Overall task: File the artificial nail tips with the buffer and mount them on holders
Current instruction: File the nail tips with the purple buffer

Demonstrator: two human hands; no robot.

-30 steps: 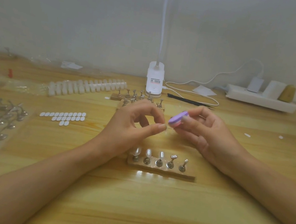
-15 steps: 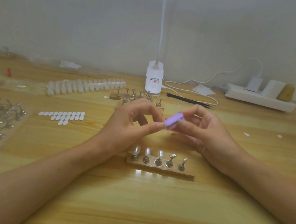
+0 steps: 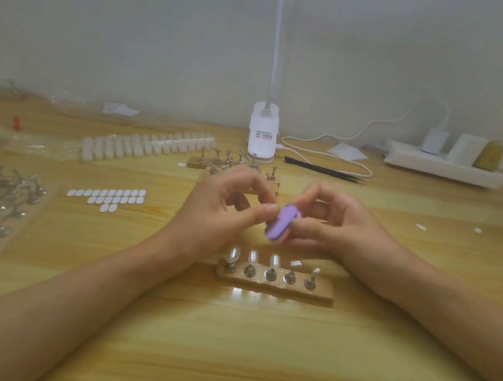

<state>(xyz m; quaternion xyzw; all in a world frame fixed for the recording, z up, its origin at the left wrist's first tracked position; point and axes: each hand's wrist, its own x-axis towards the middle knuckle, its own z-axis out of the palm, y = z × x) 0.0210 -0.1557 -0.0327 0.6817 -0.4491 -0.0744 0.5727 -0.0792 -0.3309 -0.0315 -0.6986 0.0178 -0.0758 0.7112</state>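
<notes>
Gripping purple buffer (image 3: pixel 281 224) in right hand (image 3: pixel 338 232), fingers curled round it, tilted above table (image 3: pixel 252 353). Pinching left hand (image 3: pixel 220 218) thumb against forefinger, touching buffer's upper edge; cannot tell what is pinched, too small. Standing just before hands: wooden holder strip (image 3: pixel 275 286), three left holders carrying nail tips (image 3: pixel 253 257), other two bare.

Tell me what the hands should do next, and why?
Probably a short buffer stroke: the right hand holds it against the left hand's pinch, where the nail tip is hidden. Two holders on the near strip stand bare, awaiting it.
</notes>
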